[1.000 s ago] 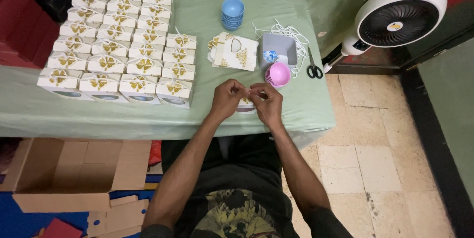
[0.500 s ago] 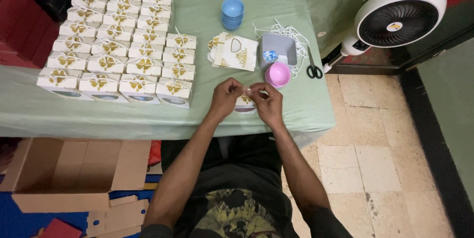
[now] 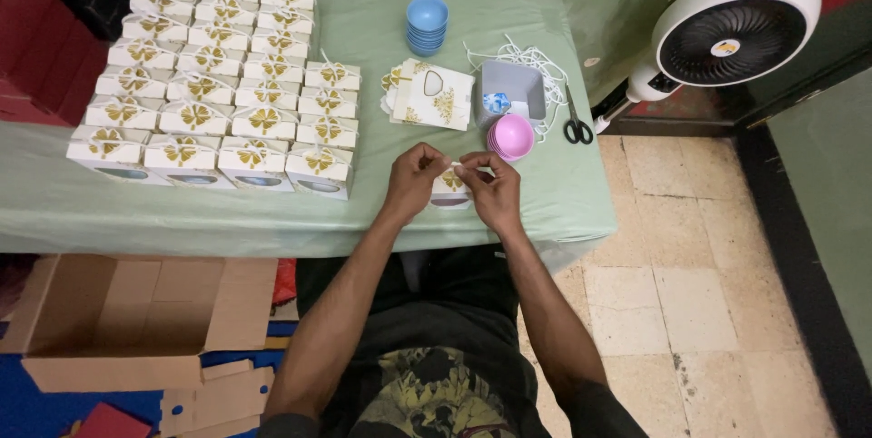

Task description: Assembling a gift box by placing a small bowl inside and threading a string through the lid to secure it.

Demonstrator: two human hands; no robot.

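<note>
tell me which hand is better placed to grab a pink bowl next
Right, probably. The right hand is at the small white box, just below the pink bowls. The left hand is farther from them.

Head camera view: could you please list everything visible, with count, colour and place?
Small box: one, white with gold, between both hands at the table's front edge.
Finished boxes: several dozen, white and gold, in rows on the left.
Flat boxes: small stack, centre.
Blue bowls: stack, far centre.
Pink bowls: stack, by grey tray.
Cord: white, behind tray.
Scissors: one, black.
Table: green cloth.
Fan: white, right.
Carton: brown, on the floor.
Left hand, right hand: pinching cord on the box.
</note>
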